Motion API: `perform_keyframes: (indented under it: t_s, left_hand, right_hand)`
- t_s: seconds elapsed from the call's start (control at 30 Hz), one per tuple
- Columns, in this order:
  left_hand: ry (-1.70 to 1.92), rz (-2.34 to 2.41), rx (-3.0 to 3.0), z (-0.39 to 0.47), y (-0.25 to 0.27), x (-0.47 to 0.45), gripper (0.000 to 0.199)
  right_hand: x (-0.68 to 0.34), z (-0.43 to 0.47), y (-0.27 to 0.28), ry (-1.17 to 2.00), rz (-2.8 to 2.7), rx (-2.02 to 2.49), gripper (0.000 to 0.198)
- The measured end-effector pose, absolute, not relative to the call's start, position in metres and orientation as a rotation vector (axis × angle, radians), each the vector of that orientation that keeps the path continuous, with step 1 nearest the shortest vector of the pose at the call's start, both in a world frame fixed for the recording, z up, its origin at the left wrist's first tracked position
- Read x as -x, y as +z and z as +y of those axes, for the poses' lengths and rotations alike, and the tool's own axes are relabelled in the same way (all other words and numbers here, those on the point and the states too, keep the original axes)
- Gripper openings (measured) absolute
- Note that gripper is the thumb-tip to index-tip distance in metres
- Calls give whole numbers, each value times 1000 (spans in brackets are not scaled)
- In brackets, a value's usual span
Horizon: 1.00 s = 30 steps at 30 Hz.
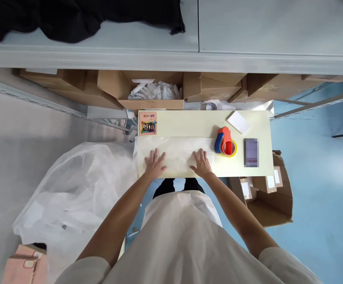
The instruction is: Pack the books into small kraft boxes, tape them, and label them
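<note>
A white, slightly see-through sheet (177, 152), perhaps a thin plastic or paper bag, lies flat along the front of the pale table (242, 167). My left hand (154, 163) rests on its left part with the fingers spread. Near its right end my right hand (201, 162) presses down flat, fingers apart. Neither hand holds anything. Just right of the sheet lies a red and blue tape dispenser (225, 142) with a yellow-edged roll.
A small pink printed card (148, 123), a white pad (238, 122) and a blurred-out rectangular item (251, 152) lie on the table. Behind stands a cardboard box (150, 104) of white pieces. A large clear plastic bag (79, 189) is at left, an open carton (270, 209) at right.
</note>
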<state>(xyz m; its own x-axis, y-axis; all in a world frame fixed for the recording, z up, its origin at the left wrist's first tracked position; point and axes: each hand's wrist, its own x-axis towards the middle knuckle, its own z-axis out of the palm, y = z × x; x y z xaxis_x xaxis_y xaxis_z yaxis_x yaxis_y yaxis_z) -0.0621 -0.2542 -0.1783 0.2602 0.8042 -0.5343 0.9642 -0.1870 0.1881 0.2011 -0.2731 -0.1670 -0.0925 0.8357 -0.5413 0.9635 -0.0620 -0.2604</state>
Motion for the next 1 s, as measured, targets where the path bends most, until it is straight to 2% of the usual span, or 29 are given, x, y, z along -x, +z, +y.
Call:
perform_keyframes:
  t_s: [0.13, 0.23, 0.33, 0.53, 0.67, 0.73, 0.8, 0.93, 1.0]
  left_hand:
    - [-438, 1526, -2085, -266, -183, 74, 81]
    - [-422, 1558, -2057, -273, -180, 78, 93]
    - [-405, 1632, -1959, -277, -178, 77, 97]
    - [-310, 1663, -1854, -277, -176, 74, 88]
    - [-28, 1842, -1812, -247, -171, 83, 67]
    - [191, 1949, -1747, -217, -169, 93, 55]
    - [393, 1992, -1637, -183, -170, 104, 50]
    - [518, 2019, -1375, -130, -182, 122, 45]
    - [533, 2008, -1298, -119, -192, 126, 43]
  right_hand:
    - [-205, -289, -176, -868, 1983, -1953, 78]
    - [-209, -289, -176, -780, 2033, -2009, 74]
    - [-211, -280, -176, -721, 2062, -2035, 68]
    - [-209, -264, -169, -699, 2043, -2070, 54]
    - [-186, -230, -160, -755, 2188, -2203, 50]
    - [-162, -199, -158, -972, 2264, -2254, 49]
    - [-130, -167, -158, -1348, 2212, -2297, 51]
    - [-66, -118, -163, -2244, 1608, -2347, 59]
    - [-44, -107, -165, -2545, 1262, -2340, 59]
